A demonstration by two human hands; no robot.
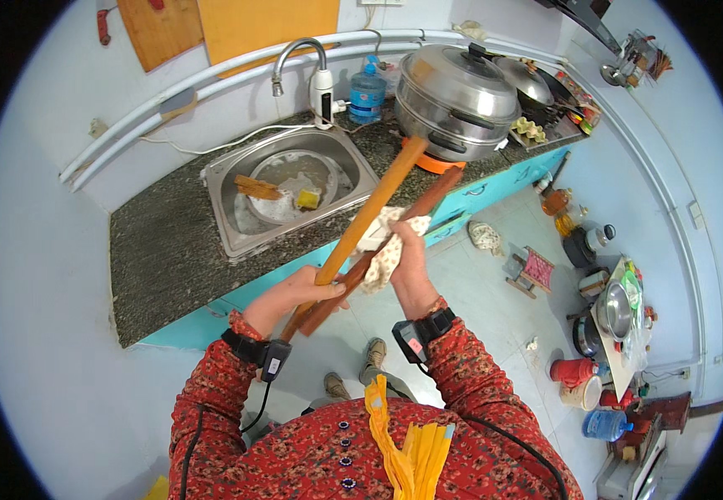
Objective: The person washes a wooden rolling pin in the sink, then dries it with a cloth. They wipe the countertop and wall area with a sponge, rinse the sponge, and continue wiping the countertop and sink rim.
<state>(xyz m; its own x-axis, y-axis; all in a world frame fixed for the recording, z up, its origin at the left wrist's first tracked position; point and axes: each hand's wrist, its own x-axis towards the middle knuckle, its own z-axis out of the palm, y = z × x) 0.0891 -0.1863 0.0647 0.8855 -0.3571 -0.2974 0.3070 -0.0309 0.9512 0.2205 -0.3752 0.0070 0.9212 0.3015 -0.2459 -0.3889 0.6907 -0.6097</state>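
Note:
My left hand (299,290) grips two long wooden sticks near their lower ends. One, a light brown wooden rod (371,209), slants up towards the steamer pot; the other, a reddish-brown wooden stick (433,195), crosses beneath it. Around the reddish stick, my right hand (410,256) holds a white spotted cloth (385,265). Beyond the hands is a steel sink (216,219) with a round basin of sudsy water (302,164), in which lie a yellow sponge (308,199) and a brown piece, perhaps wood (258,187).
A large steel steamer pot (455,106) stands on an orange base at the counter's right. Beside the faucet (321,81) is a blue bottle (367,94). The dark stone countertop (161,262) edges the sink. A small folding stool (533,270) and a cloth bundle (485,237) are on the floor.

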